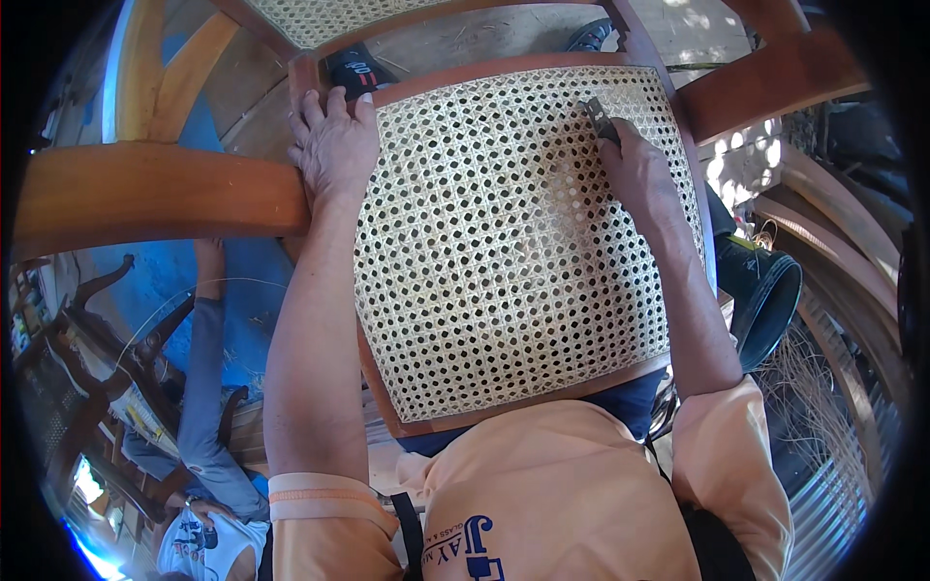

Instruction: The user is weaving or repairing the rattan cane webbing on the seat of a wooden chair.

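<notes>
A woven cane panel in a reddish-brown wooden chair frame lies across my lap. My left hand rests with fingers spread on the frame's far left side, its thumb side at the edge of the cane. At the panel's far right, my right hand is closed round a small dark flat-bladed tool. The blade's tip is at the cane surface; the tool's exact kind and most of its handle are hidden by the fingers.
Wooden chair arms jut out left and right. Another cane panel lies beyond. A dark bucket-like container and loose cane strands are at right. Another person sits lower left near dark chair frames.
</notes>
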Demonstrator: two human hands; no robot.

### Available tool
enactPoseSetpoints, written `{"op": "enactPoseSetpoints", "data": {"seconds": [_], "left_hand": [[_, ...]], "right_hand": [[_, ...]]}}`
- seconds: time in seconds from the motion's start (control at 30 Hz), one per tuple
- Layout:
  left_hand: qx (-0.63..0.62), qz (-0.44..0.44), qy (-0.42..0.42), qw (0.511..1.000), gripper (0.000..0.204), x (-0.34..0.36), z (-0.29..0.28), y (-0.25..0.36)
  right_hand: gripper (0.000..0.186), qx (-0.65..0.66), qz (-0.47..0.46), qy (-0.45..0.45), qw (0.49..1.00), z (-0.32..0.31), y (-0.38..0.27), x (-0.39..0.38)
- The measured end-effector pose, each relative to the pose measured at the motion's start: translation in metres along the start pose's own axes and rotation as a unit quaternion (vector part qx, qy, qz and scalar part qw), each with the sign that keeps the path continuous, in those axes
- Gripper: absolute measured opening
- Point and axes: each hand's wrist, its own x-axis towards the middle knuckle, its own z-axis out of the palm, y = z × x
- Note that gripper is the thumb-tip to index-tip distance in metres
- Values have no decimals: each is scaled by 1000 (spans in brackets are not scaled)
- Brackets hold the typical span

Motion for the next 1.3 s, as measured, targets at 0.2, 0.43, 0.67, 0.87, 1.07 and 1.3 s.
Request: {"op": "enactPoseSetpoints", "data": {"seconds": [0.2, 0.43, 0.67, 0.87, 1.07, 1.3], "left_hand": [[-1, 1, -1, 1000, 54, 1, 0, -2], [-5, 0, -3, 1000, 54, 0, -1, -2], [-7, 1, -5, 1000, 54, 1, -1, -1], [-2, -4, -2, 1000, 54, 1, -1, -4], [-9, 6, 6, 1000, 54, 0, 0, -1], [-3, 8, 10, 1000, 53, 1, 1, -2]], "right_hand": [[22, -10, -10, 8, 1000, 9, 8, 2], [22, -4, 1, 7, 1000, 6, 0, -2], [25, 18, 3, 15, 1000, 3, 3, -3], [25, -60, -38, -12, 997, 4, 3, -5], [24, 22, -28, 17, 999, 4, -1, -6], [23, 45, 11, 15, 999, 5, -6, -4]]}}
